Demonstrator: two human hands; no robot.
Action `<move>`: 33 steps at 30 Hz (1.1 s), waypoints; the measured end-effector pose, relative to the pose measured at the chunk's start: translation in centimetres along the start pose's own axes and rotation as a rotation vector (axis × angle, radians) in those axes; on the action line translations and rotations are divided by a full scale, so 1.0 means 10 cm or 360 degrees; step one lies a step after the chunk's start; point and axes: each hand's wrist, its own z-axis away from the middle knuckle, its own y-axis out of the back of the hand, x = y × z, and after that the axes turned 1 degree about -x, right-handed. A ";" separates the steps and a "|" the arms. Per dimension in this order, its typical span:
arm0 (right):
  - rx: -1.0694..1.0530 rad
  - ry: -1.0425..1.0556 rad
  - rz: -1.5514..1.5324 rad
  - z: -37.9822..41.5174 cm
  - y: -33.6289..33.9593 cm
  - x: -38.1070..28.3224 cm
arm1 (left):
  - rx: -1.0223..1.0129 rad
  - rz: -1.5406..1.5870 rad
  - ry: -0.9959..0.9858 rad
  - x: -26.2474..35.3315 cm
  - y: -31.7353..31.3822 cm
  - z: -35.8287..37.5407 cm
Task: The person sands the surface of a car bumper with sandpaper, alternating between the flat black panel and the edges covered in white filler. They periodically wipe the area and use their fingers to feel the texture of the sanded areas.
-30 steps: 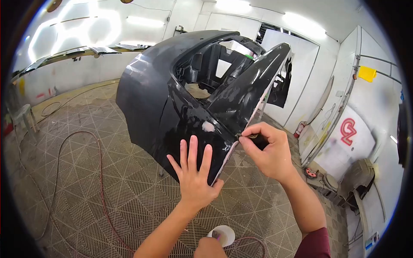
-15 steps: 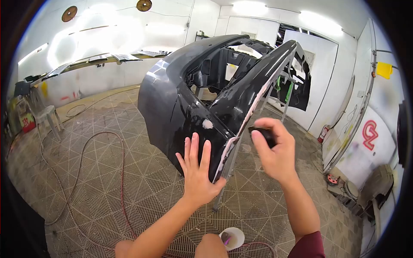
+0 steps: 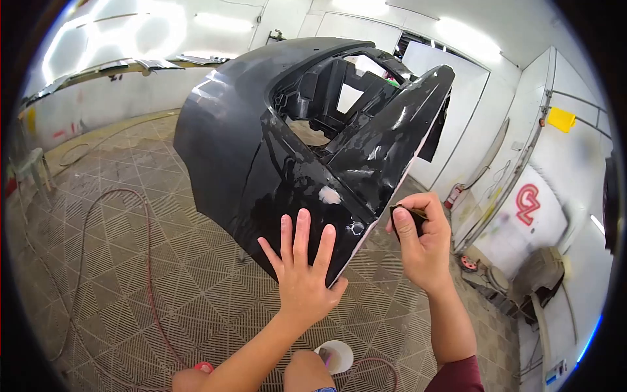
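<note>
A large black car bumper (image 3: 225, 140) stands at an angle in front of me, its surface wet and patchy near the close corner. My left hand (image 3: 302, 277) lies flat on that corner with fingers spread and the thumb at the edge. Just above its fingertips is a pale filler spot (image 3: 330, 195). Along the bumper's right edge runs a pinkish-white strip (image 3: 360, 242). My right hand (image 3: 426, 245) pinches a small dark piece of sandpaper (image 3: 406, 221), close to this edge.
A white bucket (image 3: 340, 353) with something greyish-purple inside stands on the grid-patterned floor by my knee. A red hose (image 3: 149, 274) loops across the floor on the left. Against the right wall are a fire extinguisher (image 3: 453, 196) and dark parts (image 3: 539, 274).
The view has turned, and the bumper appears larger, with its right edge seen more edge-on. My right hand has shifted lower in the view. The left hand stays spread on the corner.
</note>
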 end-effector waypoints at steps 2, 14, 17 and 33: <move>0.0002 0.0131 0.0104 -0.03 -0.07 0.05 | 0.0003 -0.0005 -0.0004 -0.01 0.00 0.01; -0.0161 0.0059 0.0070 -0.13 -0.03 0.00 | 0.0027 0.0084 0.0024 -0.01 0.04 -0.01; -0.0081 0.0195 0.0207 -0.22 0.04 0.03 | 0.0058 0.0096 0.0032 0.03 0.05 -0.02; -0.0231 0.0082 -0.0287 -0.28 0.16 -0.02 | 0.0042 0.0124 0.0112 0.22 0.13 -0.11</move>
